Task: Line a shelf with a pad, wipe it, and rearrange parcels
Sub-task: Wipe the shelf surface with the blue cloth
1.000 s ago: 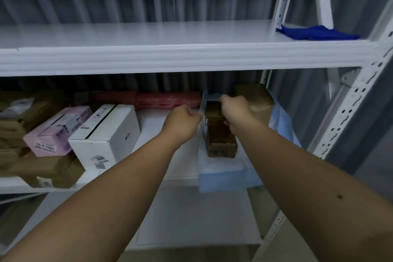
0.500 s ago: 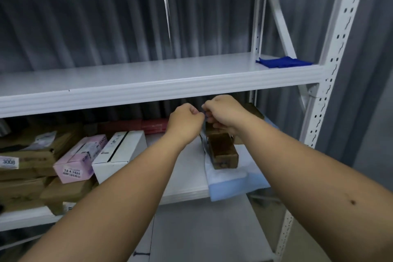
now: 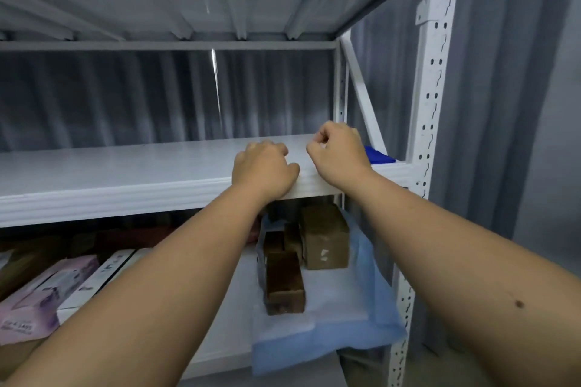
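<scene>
On the lower shelf [image 3: 220,317], toward its left end, a pink box [image 3: 41,295] and a white box [image 3: 100,280] lie side by side. The left hand [image 3: 262,171] is raised to the front edge of the middle shelf [image 3: 125,166], fingers curled under, nothing visible in them. Just beside it the right hand [image 3: 338,155] hovers over the same edge with thumb and forefinger pressed together; whether it pinches anything I cannot tell. Beyond it, at the shelf's right end, a dark blue cloth [image 3: 379,155] peeks out.

Below, at the right end of the lower shelf, the pale blue pad [image 3: 327,336] lies rumpled, its front hanging over the shelf's front edge. Three brown parcels stand on it: a narrow dark one [image 3: 284,286] in front, a small one [image 3: 292,239] behind, and a larger box [image 3: 325,239] touching it on the right.

The risk, I judge, is the overhanging pad: a brushing forearm could drag it forward and tip the narrow parcel off. Reaching for the cloth could also knock the shelf's post [image 3: 430,122].
</scene>
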